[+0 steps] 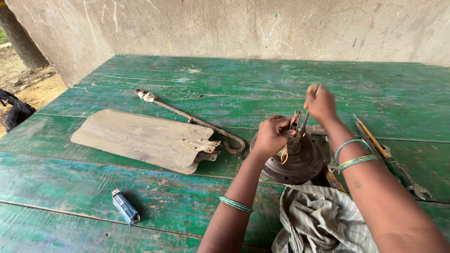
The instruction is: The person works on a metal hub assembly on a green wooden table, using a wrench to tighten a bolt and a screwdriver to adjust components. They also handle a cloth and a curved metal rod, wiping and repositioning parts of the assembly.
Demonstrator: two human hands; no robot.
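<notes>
A rusty round fan motor (300,164) sits on the green wooden table (187,84). My left hand (272,136) grips a metal bracket (296,122) at the top of the motor's hub. My right hand (321,104) is closed around the handle of a screwdriver (307,115) whose shaft points down into that hub. Yellow wires (284,154) hang from the hub below my left hand. Both wrists wear green bangles.
Stacked worn fan blades (145,138) lie to the left, with a rusty hooked rod (197,122) behind them. A small blue box (125,206) lies near the front. A spanner (408,180) and a yellow-handled tool (372,138) rest on the right. A checked cloth (318,220) lies in front.
</notes>
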